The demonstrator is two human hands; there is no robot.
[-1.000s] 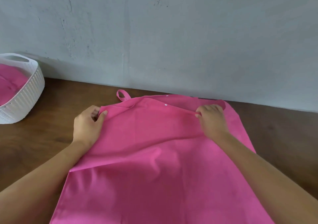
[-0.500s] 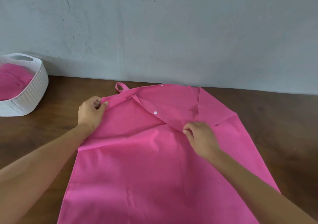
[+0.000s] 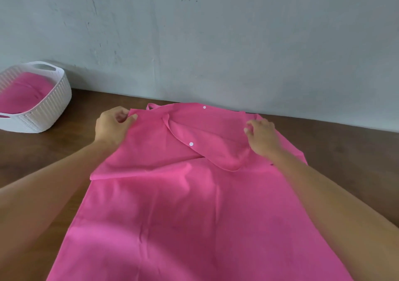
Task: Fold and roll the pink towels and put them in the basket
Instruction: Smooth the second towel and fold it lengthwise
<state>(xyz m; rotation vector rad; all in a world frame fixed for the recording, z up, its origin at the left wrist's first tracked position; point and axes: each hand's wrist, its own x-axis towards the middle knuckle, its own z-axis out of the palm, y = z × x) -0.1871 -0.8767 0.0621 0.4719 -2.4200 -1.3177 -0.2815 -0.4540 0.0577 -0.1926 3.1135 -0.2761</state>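
The towel [image 3: 172,216] lies spread down the middle of the bench [image 3: 345,142], running from the near edge almost to the far edge by the wall, with its far part turned back toward me in a loose, crooked flap. My left hand [image 3: 113,127] pinches the far-left corner of that flap between thumb and fingers. My right hand [image 3: 263,138] sits with curled fingers on the right end of the fold, but it is blurred and I cannot tell whether it pinches the cloth or only rests on it. This looks like thin, light, limp fabric: it sags and creases wherever I am not holding it, so I expect it to slide easily on the wood and keep no shape of its own. I judge the corners and edges the best places to grip, pulling both taut together. Two white snaps [image 3: 191,144] and a small loop [image 3: 151,106] may make lumps in a roll. The basket [image 3: 51,108] stands at the far-left corner, pink cloth already inside.
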